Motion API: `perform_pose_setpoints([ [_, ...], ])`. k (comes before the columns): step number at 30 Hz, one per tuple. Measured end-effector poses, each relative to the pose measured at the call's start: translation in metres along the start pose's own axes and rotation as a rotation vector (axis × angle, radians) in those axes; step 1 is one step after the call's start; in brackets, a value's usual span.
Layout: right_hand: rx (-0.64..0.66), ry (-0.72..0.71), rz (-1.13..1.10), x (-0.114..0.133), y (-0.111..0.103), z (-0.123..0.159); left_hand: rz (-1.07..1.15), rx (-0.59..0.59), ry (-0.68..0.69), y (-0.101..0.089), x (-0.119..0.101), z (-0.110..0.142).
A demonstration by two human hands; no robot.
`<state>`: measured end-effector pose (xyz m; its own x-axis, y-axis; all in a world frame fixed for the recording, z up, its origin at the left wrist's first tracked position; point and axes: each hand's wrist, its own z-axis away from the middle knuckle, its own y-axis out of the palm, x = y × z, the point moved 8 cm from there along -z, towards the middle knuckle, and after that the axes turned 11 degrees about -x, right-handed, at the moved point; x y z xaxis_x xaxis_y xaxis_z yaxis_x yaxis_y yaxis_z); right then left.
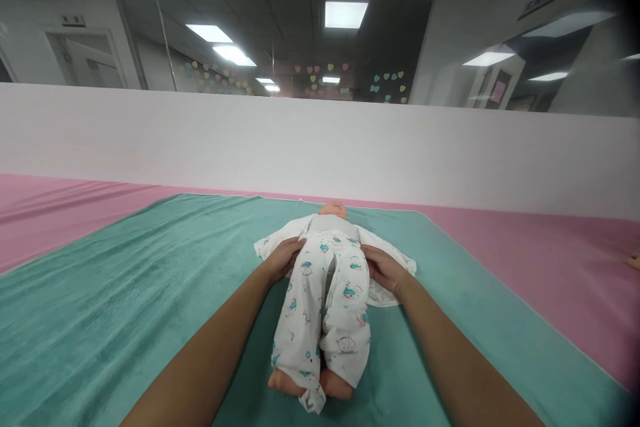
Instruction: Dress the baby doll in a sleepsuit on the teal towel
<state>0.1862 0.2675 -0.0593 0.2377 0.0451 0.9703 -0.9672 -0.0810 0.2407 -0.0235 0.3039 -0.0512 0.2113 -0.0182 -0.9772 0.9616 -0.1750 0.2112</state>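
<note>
A baby doll [333, 209] lies on its back, head away from me and feet toward me. White baby pants [306, 293] printed with small teal figures cover its legs, with the bare feet [336, 383] showing below the cuffs. A white baby shirt [383, 240] is spread out beneath and beside its torso, sleeves out to both sides. At the left side of the waistband my left hand [285, 257] is closed on the pants. My right hand [384, 268] grips their right side, its fingertips partly hidden by the cloth.
A teal blanket [125, 293] with some wrinkles lies under the doll, over a pink mat [550, 267]. Beyond stands a low white wall [300, 143] with a large glass panel [280, 33] above it. Something small and skin-coloured shows at the far right edge.
</note>
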Motion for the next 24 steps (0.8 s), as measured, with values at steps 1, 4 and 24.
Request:
perform_pose_setpoints([
  [1, 0.0, 0.004, 0.008, -0.001, -0.001, -0.001, 0.009, -0.002, 0.004, 0.0, 0.0, 0.0],
  [4, 0.004, 0.024, 0.039, -0.003, -0.003, -0.002, -0.006, -0.067, 0.027, -0.004, 0.001, -0.002],
  [24, -0.211, -0.237, 0.268, 0.002, -0.007, -0.013, 0.1, 0.032, 0.155, 0.002, 0.006, -0.013],
])
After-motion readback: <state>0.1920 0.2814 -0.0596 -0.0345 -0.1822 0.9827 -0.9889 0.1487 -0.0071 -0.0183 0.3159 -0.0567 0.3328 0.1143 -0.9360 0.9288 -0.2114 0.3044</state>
